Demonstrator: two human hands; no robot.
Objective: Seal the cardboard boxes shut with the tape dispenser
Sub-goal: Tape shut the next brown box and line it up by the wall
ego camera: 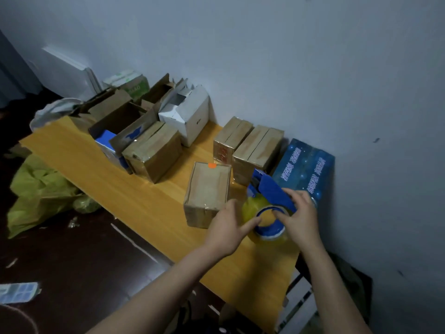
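While right hand [301, 213] fingers grip the tape dispenser [271, 189] and straight left hand [226, 229] fingers touch its roll, probably free the tape end.

The tape dispenser [272, 192] in my right grip [301, 218] is matt blue plastic. Its tape roll [252, 208] is yellowish see-through film with a wet gloss. Just left of it, the small box [207, 189] is brown matt cardboard with shiny clear tape over its top. My worktop [120, 179] looks like smooth orange wood laminate with a faint sheen. At right, the blue box [305, 165] is glossy printed card. At the left edge, a yellow-green bag [38, 189] is thin, crinkled plastic. The wall [313, 68] is matt paint.
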